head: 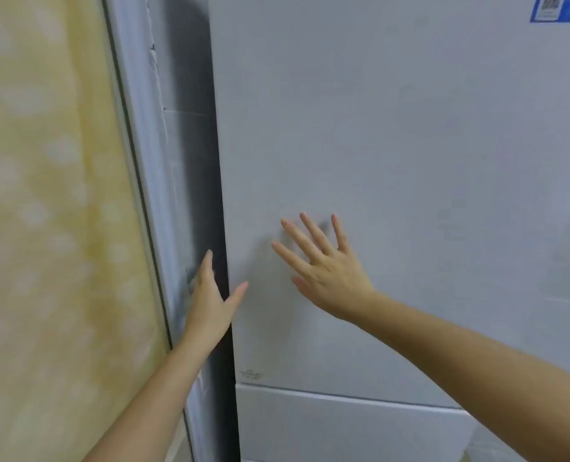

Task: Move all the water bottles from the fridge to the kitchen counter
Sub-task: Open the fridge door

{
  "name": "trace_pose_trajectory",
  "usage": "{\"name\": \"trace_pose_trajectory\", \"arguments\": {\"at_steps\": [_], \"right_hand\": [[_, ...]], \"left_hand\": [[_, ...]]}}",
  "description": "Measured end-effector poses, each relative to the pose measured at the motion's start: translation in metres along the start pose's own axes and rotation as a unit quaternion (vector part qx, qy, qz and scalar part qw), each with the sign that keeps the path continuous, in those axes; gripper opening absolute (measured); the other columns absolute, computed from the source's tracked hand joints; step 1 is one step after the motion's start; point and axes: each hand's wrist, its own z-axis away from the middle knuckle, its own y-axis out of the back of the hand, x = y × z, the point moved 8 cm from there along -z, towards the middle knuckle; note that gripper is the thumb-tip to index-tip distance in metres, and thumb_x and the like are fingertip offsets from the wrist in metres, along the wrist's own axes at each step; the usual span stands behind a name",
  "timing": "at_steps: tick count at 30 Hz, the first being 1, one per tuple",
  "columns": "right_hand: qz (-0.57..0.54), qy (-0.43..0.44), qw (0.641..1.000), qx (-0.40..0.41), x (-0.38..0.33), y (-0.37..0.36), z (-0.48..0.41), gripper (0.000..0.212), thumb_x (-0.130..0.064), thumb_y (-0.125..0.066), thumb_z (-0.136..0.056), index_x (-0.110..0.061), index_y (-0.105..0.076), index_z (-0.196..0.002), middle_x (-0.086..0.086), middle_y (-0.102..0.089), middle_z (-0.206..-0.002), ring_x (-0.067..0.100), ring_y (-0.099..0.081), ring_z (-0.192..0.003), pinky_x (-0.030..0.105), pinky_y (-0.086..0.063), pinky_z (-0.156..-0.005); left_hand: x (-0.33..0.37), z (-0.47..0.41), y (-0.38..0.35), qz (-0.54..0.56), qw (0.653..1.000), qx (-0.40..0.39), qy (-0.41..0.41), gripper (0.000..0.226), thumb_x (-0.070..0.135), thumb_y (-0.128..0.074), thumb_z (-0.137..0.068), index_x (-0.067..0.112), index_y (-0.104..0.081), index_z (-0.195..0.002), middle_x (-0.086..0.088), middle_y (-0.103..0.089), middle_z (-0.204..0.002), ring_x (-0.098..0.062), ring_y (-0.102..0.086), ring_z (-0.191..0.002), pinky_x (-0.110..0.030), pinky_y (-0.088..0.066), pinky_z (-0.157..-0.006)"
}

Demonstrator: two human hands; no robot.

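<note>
Both hands are up against the fridge, and neither holds anything. Left hand [210, 305] sits at the left edge of the upper fridge door [393, 145]. Its fingers are straight and point up into the dark gap [203, 161] beside that edge, while the thumb [238, 293] is spread out to the right over the door's front face. Whether the fingers hook behind the edge cannot be told. Right hand [327, 271] lies to the right of it, a little higher, with all its fingers straight and fanned wide. Its palm faces the flat grey-white door front, and a soft shadow falls on the door just beside the fingertips.

The door fills most of the view and hides the fridge's inside, so the water bottles cannot be seen. A seam runs across below both hands, with a lower door panel [343, 428] under it. A blue sticker [563, 8] sits at the far top right corner of the door. Left of the gap stands a white ridged strip [143, 128], and further left hangs a yellow patterned cloth [43, 195].
</note>
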Motion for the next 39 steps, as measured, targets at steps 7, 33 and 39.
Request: {"name": "trace_pose_trajectory", "arguments": {"at_steps": [7,33,39], "right_hand": [[0.074,0.069,0.993,0.058,-0.004,-0.026,-0.029,0.064,-0.045,-0.048,-0.096,-0.025,-0.03,-0.154,0.01,-0.022,-0.162,0.037,-0.017,-0.149,0.067,-0.002,-0.115],[-0.046,-0.197,0.979,0.019,-0.053,0.059,-0.017,0.065,-0.051,-0.042,-0.097,-0.029,-0.021,-0.154,0.01,-0.011,-0.164,0.038,-0.006,-0.15,0.073,-0.01,-0.111],[-0.24,-0.42,0.875,0.011,-0.047,0.103,-0.019,0.093,-0.069,-0.048,-0.085,-0.037,0.005,-0.154,0.001,0.025,-0.162,0.025,0.025,-0.148,0.061,-0.003,-0.116]], "left_hand": [[-0.015,-0.027,-0.009,0.006,0.999,-0.05,0.009,0.014,0.03,-0.069,-0.088,0.025,-0.057,-0.094,0.009,-0.066,-0.089,-0.016,-0.064,-0.083,-0.019,-0.049,-0.064],[0.007,0.051,0.03,0.061,0.991,-0.116,-0.038,0.028,0.037,-0.076,-0.08,0.018,-0.055,-0.083,0.003,-0.063,-0.083,-0.011,-0.062,-0.075,-0.027,-0.053,-0.067],[0.006,0.082,0.021,0.235,0.955,-0.176,0.033,0.072,0.045,-0.087,-0.063,0.026,-0.049,-0.12,0.005,-0.063,-0.113,-0.015,-0.065,-0.102,-0.039,-0.057,-0.086]]}}
